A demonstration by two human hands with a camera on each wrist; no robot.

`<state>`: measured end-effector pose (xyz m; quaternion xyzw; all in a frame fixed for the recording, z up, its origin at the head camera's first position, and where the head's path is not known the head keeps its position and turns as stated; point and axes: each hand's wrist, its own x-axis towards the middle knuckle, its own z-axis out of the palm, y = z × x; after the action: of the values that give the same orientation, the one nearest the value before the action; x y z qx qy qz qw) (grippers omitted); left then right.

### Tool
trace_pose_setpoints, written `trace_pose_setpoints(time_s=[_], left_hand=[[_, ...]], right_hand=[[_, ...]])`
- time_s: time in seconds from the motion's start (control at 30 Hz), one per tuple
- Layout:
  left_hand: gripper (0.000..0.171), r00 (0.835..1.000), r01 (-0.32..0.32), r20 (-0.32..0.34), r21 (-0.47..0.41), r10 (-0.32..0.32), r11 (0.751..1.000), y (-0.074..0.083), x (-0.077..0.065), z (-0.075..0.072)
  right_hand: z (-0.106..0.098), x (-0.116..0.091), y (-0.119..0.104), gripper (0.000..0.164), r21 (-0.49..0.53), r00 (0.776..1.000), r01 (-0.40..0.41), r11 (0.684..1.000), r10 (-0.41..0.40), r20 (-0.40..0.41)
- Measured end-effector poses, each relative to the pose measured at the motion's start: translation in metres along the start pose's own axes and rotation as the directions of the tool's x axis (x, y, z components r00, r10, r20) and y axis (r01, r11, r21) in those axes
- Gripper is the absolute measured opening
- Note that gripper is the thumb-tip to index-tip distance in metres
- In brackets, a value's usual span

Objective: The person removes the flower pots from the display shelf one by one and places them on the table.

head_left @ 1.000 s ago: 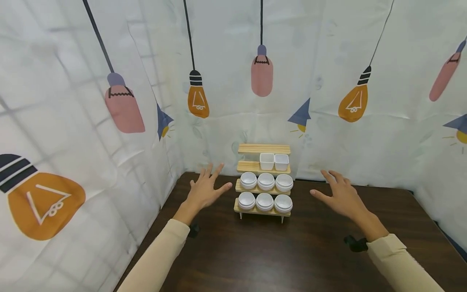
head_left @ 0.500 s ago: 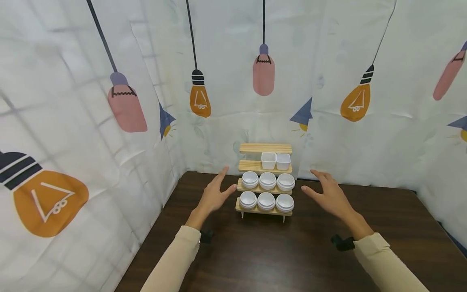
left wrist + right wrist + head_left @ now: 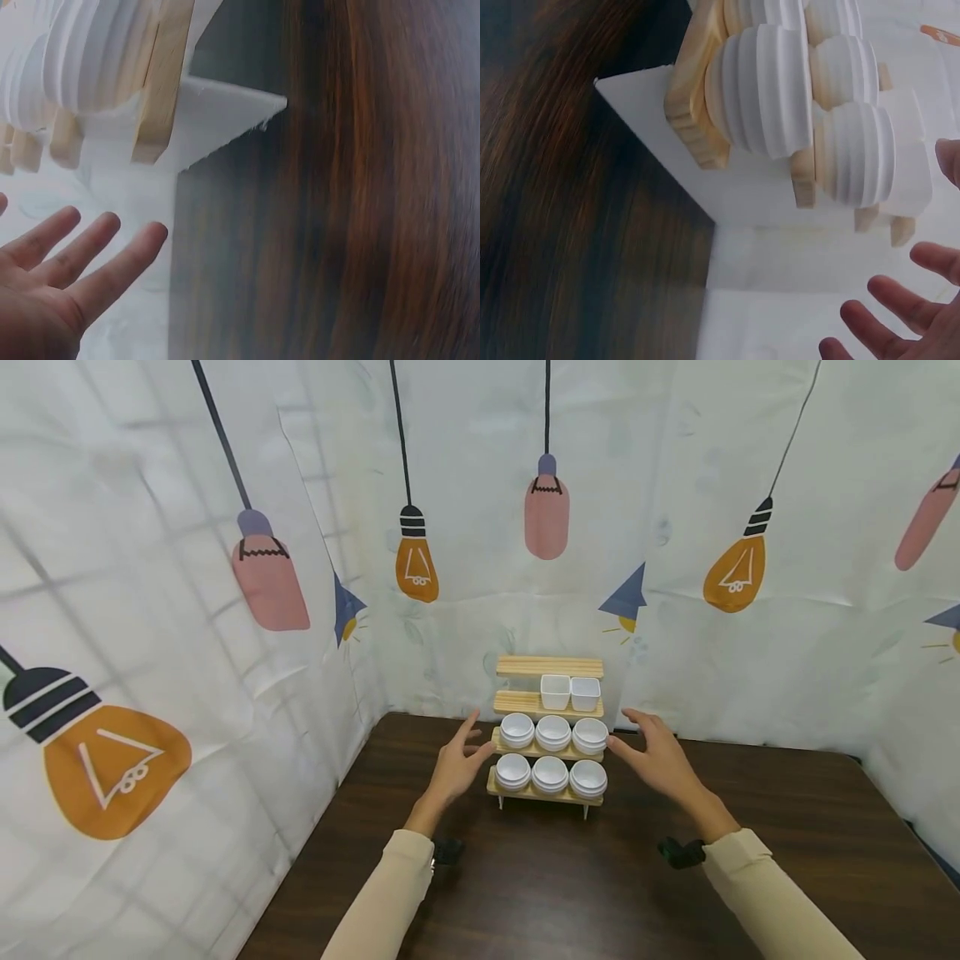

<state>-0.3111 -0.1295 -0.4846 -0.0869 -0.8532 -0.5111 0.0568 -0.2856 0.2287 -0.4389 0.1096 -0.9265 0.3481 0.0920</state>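
Note:
A tiered wooden rack (image 3: pixel 550 667) with white side supports (image 3: pixel 217 116) stands near the back of the dark table. Its two lower boards each carry a row of three round white ribbed bowls (image 3: pixel 550 775). Higher up, two square white cups (image 3: pixel 556 692) sit side by side. My left hand (image 3: pixel 454 770) is just left of the rack, fingers spread and holding nothing. To the right, my right hand (image 3: pixel 663 767) faces the rack with extended fingers, its thumb close by the end bowl (image 3: pixel 851 154) of the second row. Both palms turn inward.
The dark wood-grain table (image 3: pixel 547 893) spreads in front of the rack and to both sides. A pale curtain (image 3: pixel 480 527) printed with lamps and bulbs hangs behind it and along the left. Dark wrist cameras (image 3: pixel 681 852) sit below both hands.
Both hands have come inward from either side, the left moving right and the right moving left, and now flank the rack closely. The rack, bowls and cups keep their arrangement.

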Motion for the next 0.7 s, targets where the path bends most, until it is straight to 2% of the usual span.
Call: trace_pose_setpoints(time_s=[0.23, 0.7], left_hand=[[0.067, 0.999, 0.049, -0.002, -0.158, -0.05, 0.986, 0.001, 0.002, 0.013], [0.061, 0.993, 0.092, -0.049, -0.242, -0.107, 0.966, 0.001, 0.003, 0.025]], right_hand=[[0.004, 0.015, -0.006, 0.075, 0.1, 0.999, -0.028, 0.995, 0.029, -0.014], [0.015, 0.039, -0.02, 0.075, 0.252, 0.996, -0.083, 0.964, 0.092, -0.023]])
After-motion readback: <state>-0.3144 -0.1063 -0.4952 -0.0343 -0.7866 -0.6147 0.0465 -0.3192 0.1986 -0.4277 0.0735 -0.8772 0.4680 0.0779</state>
